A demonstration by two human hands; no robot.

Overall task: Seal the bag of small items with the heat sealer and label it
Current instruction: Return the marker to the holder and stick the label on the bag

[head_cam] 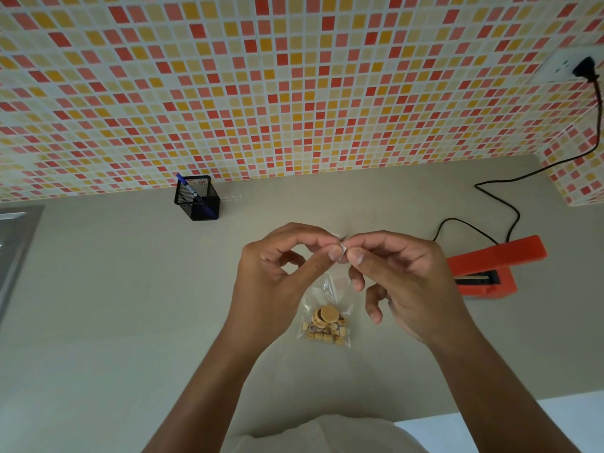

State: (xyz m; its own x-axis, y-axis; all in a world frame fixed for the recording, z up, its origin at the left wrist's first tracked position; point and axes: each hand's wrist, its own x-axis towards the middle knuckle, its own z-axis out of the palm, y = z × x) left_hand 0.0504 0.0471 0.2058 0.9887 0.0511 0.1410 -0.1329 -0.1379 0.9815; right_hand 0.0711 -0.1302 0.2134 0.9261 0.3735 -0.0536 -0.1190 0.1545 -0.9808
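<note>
Bag (327, 308), clear, holding tan pieces

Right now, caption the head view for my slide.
Left hand and right hand pinch the top of the bag; heat sealer at right.

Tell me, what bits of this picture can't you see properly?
All head view:
- Pale scrap pinched by left hand and right hand: too small, fingertips cover it; label or bag mouth, unclear.
- Bag top: hidden behind the hands.
- Pieces inside: too small to name.
- Metal surface: cut off by left edge.
</note>
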